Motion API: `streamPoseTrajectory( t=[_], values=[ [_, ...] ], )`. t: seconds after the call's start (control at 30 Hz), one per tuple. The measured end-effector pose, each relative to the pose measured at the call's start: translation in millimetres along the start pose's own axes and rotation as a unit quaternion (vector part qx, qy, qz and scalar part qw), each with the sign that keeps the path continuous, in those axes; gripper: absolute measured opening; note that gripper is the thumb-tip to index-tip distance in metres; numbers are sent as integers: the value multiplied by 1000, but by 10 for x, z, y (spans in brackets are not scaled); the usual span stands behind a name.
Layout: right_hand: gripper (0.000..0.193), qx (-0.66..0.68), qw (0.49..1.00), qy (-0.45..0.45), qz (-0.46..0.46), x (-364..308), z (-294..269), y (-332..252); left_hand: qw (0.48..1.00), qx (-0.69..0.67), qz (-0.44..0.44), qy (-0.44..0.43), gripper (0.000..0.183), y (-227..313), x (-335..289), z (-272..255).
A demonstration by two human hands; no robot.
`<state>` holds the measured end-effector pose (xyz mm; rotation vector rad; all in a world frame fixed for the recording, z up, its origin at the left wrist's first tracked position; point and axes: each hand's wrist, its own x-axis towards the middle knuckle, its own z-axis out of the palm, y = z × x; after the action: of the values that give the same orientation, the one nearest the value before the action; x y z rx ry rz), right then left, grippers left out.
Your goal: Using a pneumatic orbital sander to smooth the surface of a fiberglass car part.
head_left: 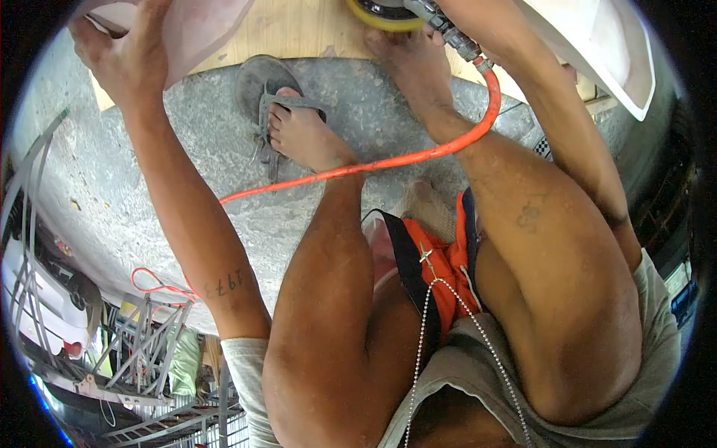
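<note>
At the upper left, my left hand is closed on the edge of a pale pinkish-white curved panel. My right forearm reaches up to the top edge, where my right hand is mostly cut off. Beside that wrist is a round air sander with a yellow pad rim, which the hand appears to grip. From the sander's metal hose fitting an orange air hose curves down across my legs. The upper part of the sander lies outside the picture.
A pale wooden board lies in front of my feet. Another white curved panel stands at the upper right. One foot rests on a grey flip-flop on the concrete floor. Metal racks and a green cloth are at the lower left.
</note>
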<state>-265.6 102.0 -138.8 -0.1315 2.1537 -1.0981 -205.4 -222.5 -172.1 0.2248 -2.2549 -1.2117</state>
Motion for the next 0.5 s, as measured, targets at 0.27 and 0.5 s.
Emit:
streamPoseTrajectory(
  t=[0.27,0.5],
  values=[
    [62,167,986,12,-24,81,-170,-244,986,135,90,-29,86,66,12,-45],
    [59,175,978,36,-108,500,367,-105,995,94,-35,-20,87,146,-68,-26]
  ],
)
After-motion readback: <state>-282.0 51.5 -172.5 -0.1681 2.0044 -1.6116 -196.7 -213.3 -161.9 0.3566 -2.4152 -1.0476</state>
